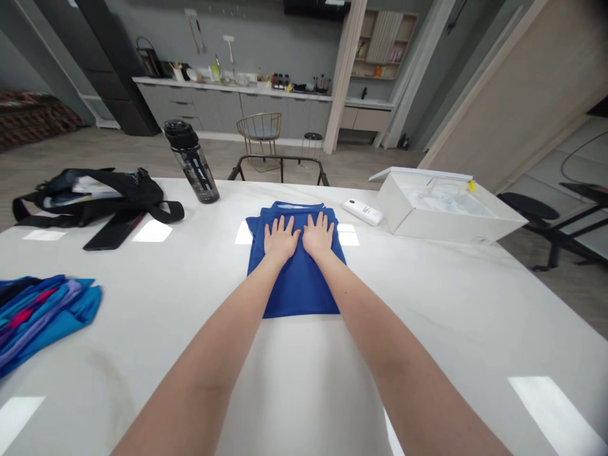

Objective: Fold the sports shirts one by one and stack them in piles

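A blue garment [304, 285], folded into a rough rectangle, lies flat on the white table [441, 304] in front of me. It looks like a shirt, with its collar edge at the far end. My left hand [281, 240] rests palm down on the upper left part of the cloth, fingers spread. Beside it, my right hand [318, 235] lies flat on the upper right part, fingers also apart. Both hands press on the fabric without gripping it. At the table's left edge sits a pile of folded clothes [47, 316] in blue, purple and red.
Behind the shirt, a white remote-like device [363, 212] lies beside an open white box [441, 202]. A dark water bottle [192, 161] stands at the back left, near a black bag [95, 193] and a black phone [114, 230]. A chair [280, 166] stands beyond the far edge.
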The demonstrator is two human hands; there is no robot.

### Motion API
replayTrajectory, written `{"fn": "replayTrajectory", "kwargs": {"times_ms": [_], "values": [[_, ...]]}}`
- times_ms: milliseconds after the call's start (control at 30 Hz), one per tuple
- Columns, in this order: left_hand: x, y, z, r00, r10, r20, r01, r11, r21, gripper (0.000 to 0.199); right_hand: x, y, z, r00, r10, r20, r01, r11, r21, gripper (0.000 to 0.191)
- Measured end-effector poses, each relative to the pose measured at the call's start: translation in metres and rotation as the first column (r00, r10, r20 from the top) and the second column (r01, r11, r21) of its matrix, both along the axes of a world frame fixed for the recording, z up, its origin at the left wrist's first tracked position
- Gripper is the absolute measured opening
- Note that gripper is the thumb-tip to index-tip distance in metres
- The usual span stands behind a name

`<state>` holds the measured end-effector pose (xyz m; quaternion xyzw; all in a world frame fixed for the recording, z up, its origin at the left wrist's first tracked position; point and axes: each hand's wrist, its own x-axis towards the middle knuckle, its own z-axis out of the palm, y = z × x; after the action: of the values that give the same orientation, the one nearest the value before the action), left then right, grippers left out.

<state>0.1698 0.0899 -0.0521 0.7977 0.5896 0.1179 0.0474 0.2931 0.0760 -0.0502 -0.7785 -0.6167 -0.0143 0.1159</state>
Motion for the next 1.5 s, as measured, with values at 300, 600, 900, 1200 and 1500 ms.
{"fn": "replayTrajectory", "kwargs": {"times_ms": [300,600,900,1200,1500], "values": [[-0.006,-0.026,0.006,0.983,-0.181,-0.038,0.185,0.973,0.140,0.041,0.014,-0.021,0.000,0.969,0.229,-0.097,-0.233,0.972,-0.028,0.052],[-0.024,-0.047,-0.005,0.990,-0.134,-0.036,0.132,0.990,-0.049,0.063,0.030,-0.048,0.000,0.979,0.156,-0.131,-0.174,0.975,-0.138,0.067],[-0.020,-0.067,0.006,0.972,-0.232,-0.044,0.236,0.959,0.157,0.057,0.008,-0.084,0.006,0.974,0.221,-0.037,-0.220,0.975,0.035,0.060],[-0.038,-0.079,-0.008,0.987,-0.149,-0.058,0.150,0.989,0.014,0.064,0.002,-0.105,-0.002,0.980,0.172,-0.096,-0.177,0.983,-0.053,0.061],[-0.044,-0.112,0.007,0.916,-0.390,-0.089,0.398,0.910,0.113,0.047,0.004,-0.135,0.008,0.963,0.271,-0.002,-0.271,0.962,0.021,0.056]]}}
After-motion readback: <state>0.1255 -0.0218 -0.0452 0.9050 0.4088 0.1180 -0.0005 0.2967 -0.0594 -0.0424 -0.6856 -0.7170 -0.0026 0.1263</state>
